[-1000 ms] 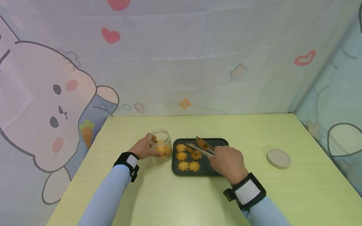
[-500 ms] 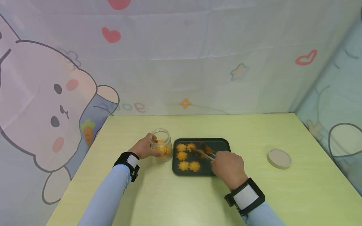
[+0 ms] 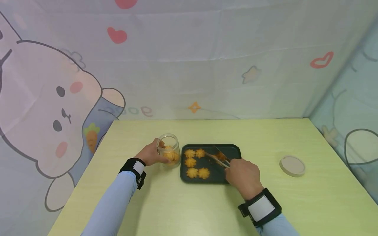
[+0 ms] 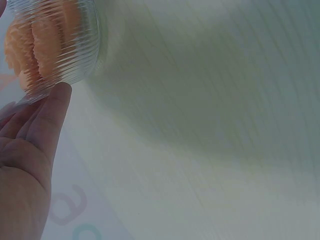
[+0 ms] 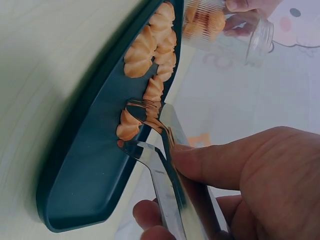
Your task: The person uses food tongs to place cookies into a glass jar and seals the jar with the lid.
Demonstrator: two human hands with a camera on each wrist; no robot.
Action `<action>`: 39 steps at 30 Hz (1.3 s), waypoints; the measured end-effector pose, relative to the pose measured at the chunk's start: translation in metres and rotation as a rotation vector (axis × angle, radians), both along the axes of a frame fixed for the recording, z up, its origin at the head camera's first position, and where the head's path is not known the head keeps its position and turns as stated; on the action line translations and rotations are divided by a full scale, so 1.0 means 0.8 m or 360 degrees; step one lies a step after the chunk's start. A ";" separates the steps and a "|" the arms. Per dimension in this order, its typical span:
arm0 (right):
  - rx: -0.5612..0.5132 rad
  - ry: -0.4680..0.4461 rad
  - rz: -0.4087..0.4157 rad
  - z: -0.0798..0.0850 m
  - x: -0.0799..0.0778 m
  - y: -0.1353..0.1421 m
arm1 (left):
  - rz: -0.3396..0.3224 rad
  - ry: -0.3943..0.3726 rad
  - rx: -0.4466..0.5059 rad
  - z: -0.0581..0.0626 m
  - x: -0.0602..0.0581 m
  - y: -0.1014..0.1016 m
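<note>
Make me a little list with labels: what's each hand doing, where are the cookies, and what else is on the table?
left hand: left hand holds the glass jar, which has cookies inside
right hand: right hand grips metal tongs
tongs: tips closed around one cookie on the tray
tray: dark tray beside the jar, with five more cookies on it
lid: round lid lies apart, to the right
table: light green table

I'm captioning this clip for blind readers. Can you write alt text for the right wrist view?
A right hand grips metal tongs whose tips close around an orange cookie on a dark tray. More cookies lie further along the tray, and beyond it fingers hold a glass jar with cookies inside.
</note>
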State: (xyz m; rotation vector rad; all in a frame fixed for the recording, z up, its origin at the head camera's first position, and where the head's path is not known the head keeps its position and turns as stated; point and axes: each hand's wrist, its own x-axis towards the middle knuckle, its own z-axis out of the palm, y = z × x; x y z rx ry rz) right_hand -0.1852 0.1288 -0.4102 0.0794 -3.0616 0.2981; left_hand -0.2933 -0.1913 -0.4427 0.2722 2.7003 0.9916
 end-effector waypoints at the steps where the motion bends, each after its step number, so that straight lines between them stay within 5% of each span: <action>1: 0.0005 0.0001 0.0001 0.000 0.000 -0.001 | 0.0002 0.0000 0.0000 0.000 0.000 0.000; 39: -0.0017 0.0190 0.0061 0.008 -0.002 0.017 | -0.0011 0.0007 0.0009 -0.001 -0.002 -0.001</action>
